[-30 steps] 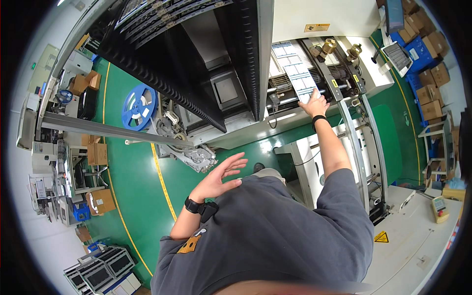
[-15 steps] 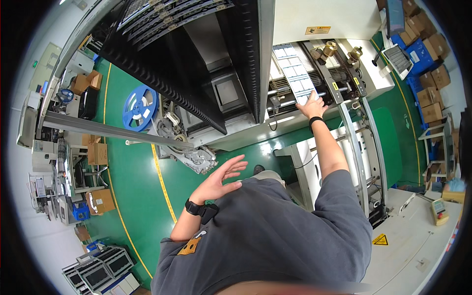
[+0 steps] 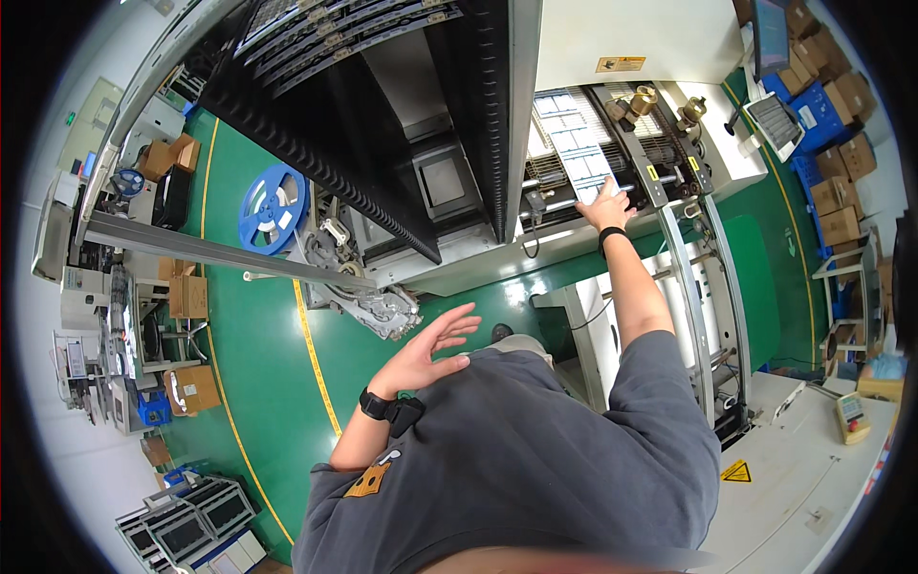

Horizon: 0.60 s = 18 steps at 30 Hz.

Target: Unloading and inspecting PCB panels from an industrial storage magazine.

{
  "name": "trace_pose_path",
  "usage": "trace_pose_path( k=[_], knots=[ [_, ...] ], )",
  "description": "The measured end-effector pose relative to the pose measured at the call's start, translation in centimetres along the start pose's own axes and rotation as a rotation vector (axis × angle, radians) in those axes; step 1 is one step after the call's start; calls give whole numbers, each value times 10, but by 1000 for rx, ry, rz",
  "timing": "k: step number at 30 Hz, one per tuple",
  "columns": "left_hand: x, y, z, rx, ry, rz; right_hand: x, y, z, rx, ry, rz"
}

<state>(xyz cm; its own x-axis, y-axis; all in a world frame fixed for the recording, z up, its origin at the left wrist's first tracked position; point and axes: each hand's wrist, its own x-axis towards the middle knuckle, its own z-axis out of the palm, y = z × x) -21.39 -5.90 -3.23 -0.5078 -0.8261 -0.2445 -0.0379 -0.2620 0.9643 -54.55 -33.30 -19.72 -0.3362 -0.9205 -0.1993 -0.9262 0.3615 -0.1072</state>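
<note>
Head view: right hand (image 3: 606,207) has pushed the white panel strip (image 3: 574,143) further in, fingers flat; left hand (image 3: 427,352) stays spread.

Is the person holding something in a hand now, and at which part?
The right hand rests on the near end of the white panel strip on the conveyor; a closed grip cannot be told. The left hand is open and holds nothing.

Panel strip (image 3: 574,143) lies on the conveyor rails (image 3: 639,153) inside the machine opening, right hand (image 3: 608,206) on its near end. Left hand (image 3: 426,352) hangs apart, just right of the feeder unit (image 3: 368,301); reel (image 3: 273,206) further left. Cartons (image 3: 837,206) stacked far right.
</note>
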Motion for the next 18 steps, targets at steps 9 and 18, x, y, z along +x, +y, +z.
trace_pose_path(
  k=[9, 18],
  knots=[
    [0, -1, -1, -7, 4, 4, 4, -1, 0, -14, 23, -17],
    [0, -2, 1, -6, 2, 8, 4, -4, -1, -11, -6, -3]
  ],
)
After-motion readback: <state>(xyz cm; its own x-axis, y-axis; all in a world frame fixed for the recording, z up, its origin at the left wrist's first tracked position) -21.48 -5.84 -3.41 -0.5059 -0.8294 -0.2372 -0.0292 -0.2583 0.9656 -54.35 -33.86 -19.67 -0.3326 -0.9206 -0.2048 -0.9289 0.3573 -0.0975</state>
